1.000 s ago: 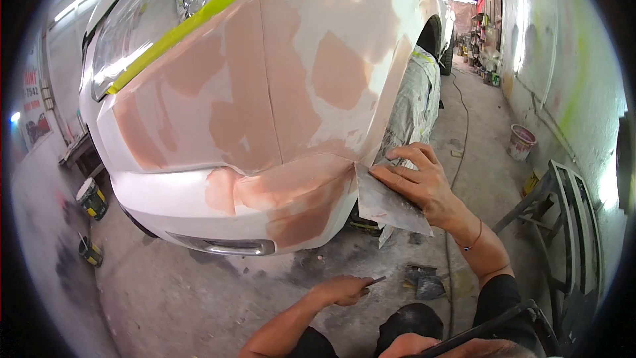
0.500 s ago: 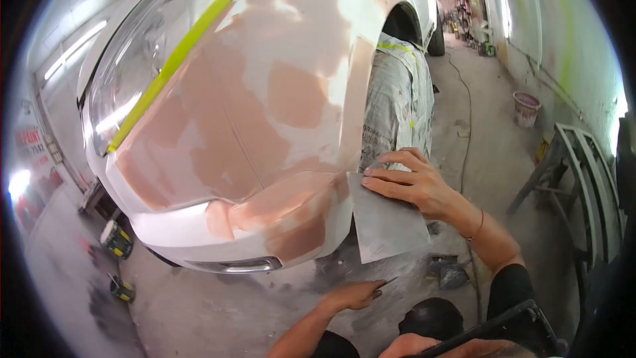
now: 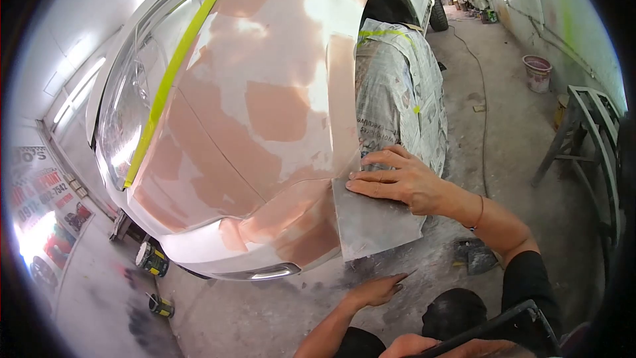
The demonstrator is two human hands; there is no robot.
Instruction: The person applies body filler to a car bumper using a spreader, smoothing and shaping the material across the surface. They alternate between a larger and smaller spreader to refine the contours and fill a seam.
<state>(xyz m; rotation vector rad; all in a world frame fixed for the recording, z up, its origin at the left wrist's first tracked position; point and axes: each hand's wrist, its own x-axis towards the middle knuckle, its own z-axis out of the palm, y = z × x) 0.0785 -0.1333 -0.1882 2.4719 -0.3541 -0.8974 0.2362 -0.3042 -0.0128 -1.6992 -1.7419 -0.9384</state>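
My right hand [image 3: 414, 182] grips the upper part of a thin grey sheet [image 3: 374, 225]. Its fingers lie across the sheet's face, and my thumb is hidden. The sheet's left edge overlaps the edge of the car's bumper [image 3: 308, 242], just in front of the covered wheel. Low in the view, my left hand [image 3: 377, 290] is closed around a thin dark stick-like tool [image 3: 409, 274], which points up and right, clear of the car. Smooth pinkish-brown patches [image 3: 277, 111] cover much of the white fender and bumper.
Printed paper [image 3: 404, 99] wraps the front wheel. Yellow-green tape [image 3: 175, 79] edges the headlight. A cable [image 3: 485, 106] runs along the floor at right, near a bucket [image 3: 537, 74] and a metal stand [image 3: 589, 126]. Paint cans [image 3: 152, 258] stand at left.
The view has shifted, so the car's lower front sits lower in it. My right hand and the sheet overlap the bumper edge slightly more. My left hand still holds the thin tool.
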